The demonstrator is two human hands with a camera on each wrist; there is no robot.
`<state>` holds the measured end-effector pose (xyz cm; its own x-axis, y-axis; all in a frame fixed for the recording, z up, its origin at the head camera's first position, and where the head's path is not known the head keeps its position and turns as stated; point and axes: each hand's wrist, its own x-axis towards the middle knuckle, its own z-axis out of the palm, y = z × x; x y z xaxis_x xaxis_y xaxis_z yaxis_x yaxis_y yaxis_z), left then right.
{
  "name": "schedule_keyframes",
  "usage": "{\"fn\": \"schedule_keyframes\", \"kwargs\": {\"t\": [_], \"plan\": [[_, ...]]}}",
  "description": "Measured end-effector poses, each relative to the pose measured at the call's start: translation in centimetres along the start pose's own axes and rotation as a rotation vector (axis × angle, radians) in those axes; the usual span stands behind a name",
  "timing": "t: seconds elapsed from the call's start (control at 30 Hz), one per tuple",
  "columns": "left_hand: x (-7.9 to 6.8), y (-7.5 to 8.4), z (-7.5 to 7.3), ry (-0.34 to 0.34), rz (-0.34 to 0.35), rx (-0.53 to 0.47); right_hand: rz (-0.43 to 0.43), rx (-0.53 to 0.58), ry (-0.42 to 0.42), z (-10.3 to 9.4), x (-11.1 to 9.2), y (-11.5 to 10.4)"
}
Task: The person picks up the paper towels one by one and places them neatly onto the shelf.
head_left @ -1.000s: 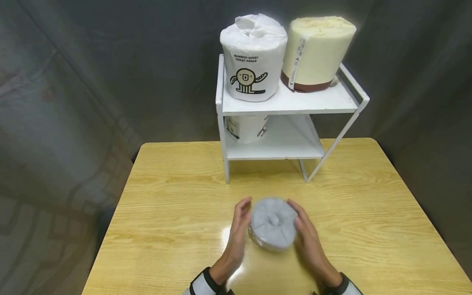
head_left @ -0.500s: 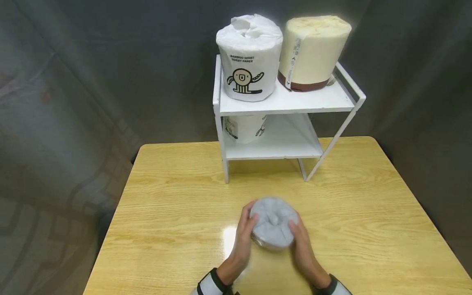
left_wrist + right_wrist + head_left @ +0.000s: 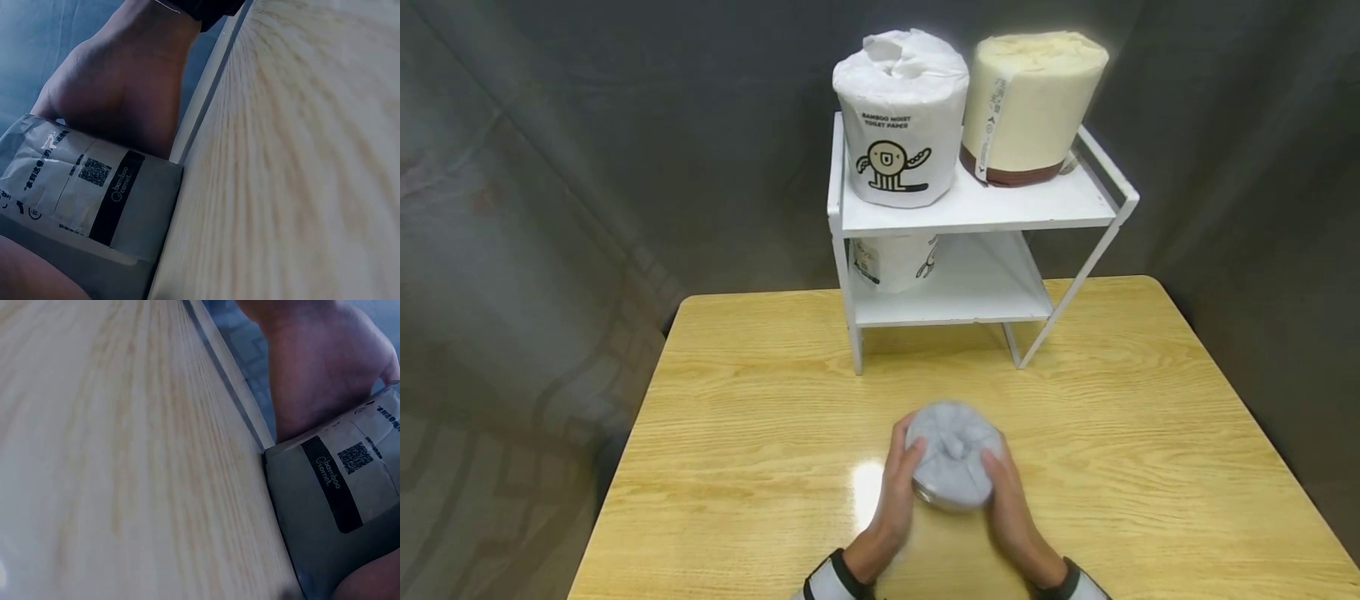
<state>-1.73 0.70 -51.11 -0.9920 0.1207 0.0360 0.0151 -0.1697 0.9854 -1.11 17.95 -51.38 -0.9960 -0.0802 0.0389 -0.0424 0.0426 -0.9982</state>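
Observation:
A grey-topped, wrapped toilet paper roll [image 3: 953, 458] stands at the front middle of the table, between both hands. My left hand [image 3: 892, 492] holds its left side, thumb at the top edge. From the right, my right hand [image 3: 1015, 512] grips it the same way. In the left wrist view the roll [image 3: 140, 219] shows a QR code and a dark label reading "bamboo", its base right at the tabletop. The right hand [image 3: 125, 87] shows beyond it. The right wrist view has the roll [image 3: 294, 506] with the left hand [image 3: 319, 369] beyond. Fingers behind the roll are hidden.
Behind the hands, a white two-tier shelf [image 3: 955, 310] stands at the back of the wooden table [image 3: 737, 417]. Its upper tier bears a white wrapped roll [image 3: 895, 125] and a cream one [image 3: 1037, 108]. Another white roll [image 3: 898, 262] sits on the lower tier. Dark curtains [image 3: 700, 167] surround the table.
The left hand, first slightly apart from the roll, has come in against it. Both thumbs now rest at the top edge. The head view has shifted slightly.

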Motion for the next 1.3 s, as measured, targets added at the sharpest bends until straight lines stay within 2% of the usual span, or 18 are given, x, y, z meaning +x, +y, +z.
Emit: {"fn": "schedule_keyframes", "kwargs": {"t": [0.13,0.3,0.43,0.6,0.9,1.13,1.3], "plan": [[0.1,-0.6,0.0,0.006,0.052,0.036,-0.003,-0.019,0.007,0.0,0.0,0.1],[0.1,-0.7,0.2,0.03,0.056,0.075,-0.009,-0.01,0.026,0.2,0.1,0.3],[0.1,0.1,0.4,0.057,0.021,0.036,0.005,-0.011,0.033,0.5,0.2,0.2],[0.1,0.4,0.5,0.08,-0.01,0.037,0.017,-0.032,0.041,0.8,0.1,-0.1],[-0.2,1.2,0.4,0.088,-0.027,0.014,-0.054,-0.062,0.014,0.9,0.2,-0.9],[-0.3,2.8,0.5,0.07,-0.042,0.017,-0.069,-0.054,0.001,0.8,0.3,-2.8],[0.1,4.0,0.6,0.058,-0.04,0.001,-0.112,-0.041,-0.001,0.5,0.7,-4.0]]}}
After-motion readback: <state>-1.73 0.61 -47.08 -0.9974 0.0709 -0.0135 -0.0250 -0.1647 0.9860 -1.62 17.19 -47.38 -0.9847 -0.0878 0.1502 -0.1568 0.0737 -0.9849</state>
